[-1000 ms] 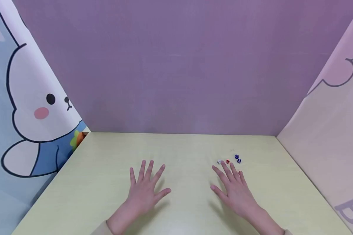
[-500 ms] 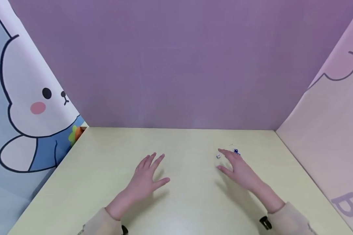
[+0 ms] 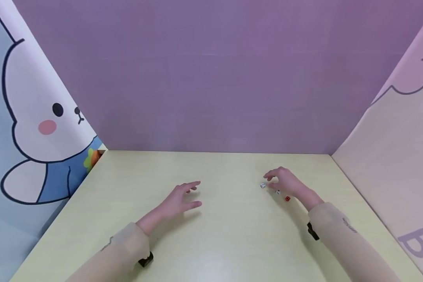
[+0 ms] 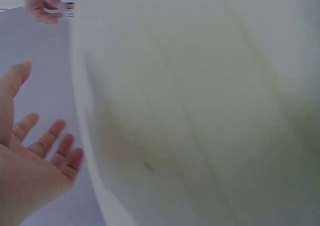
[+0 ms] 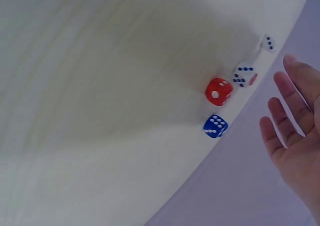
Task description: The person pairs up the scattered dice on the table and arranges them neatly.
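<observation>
My right hand [image 3: 286,182] is over the dice at the right of the table, its fingers bent forward and down with nothing between them. A white die [image 3: 263,185] lies by its fingertips. Another white die [image 3: 277,192] and a red die [image 3: 287,199] are on the near side of the hand. The right wrist view also has a blue die [image 5: 215,126] in the row; part of a second red die [image 5: 254,79] shows behind a white one. My left hand [image 3: 178,200] hovers over the middle left, fingers extended and thumb apart, holding nothing.
The pale wood-look table [image 3: 218,243] ends at a purple backdrop [image 3: 211,86]. A cartoon-rabbit panel [image 3: 31,125] borders it on the left, a pale pink panel [image 3: 394,156] on the right.
My right hand has moved forward over the dice, its fingers going from spread to bent, and now hides the blue dice in the head view. The left hand has turned sideways and moved slightly forward.
</observation>
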A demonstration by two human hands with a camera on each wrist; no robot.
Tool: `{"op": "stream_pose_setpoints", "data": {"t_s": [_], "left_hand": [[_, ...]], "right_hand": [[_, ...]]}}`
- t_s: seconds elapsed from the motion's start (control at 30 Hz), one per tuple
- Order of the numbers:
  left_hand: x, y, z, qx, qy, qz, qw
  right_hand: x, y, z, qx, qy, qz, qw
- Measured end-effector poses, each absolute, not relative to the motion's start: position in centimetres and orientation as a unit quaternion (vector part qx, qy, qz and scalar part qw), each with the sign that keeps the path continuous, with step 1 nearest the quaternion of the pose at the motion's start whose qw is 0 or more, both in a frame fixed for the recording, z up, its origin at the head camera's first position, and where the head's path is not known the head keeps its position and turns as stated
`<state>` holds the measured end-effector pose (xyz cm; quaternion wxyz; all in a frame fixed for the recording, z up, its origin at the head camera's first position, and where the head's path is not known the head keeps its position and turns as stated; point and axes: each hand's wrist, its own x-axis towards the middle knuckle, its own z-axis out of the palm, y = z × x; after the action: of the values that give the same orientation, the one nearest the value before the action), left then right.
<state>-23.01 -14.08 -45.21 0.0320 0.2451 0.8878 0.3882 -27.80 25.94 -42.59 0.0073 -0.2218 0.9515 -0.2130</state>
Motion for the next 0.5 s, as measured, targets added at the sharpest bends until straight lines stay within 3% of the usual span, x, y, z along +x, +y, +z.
{"op": "stream_pose_setpoints", "data": {"t_s": [0.27, 0.5], "left_hand": [[-25.4, -14.7, -46.1, 0.229, 0.88, 0.416, 0.035], [-26.5, -14.9, -46.9, 0.22, 0.862, 0.451, 0.072]], "right_hand": [[-29.3, 26.0, -43.4, -0.244, 0.946, -0.213, 0.025], [-29.7, 25.7, -43.8, -0.249, 0.947, -0.199, 0.036]]}}
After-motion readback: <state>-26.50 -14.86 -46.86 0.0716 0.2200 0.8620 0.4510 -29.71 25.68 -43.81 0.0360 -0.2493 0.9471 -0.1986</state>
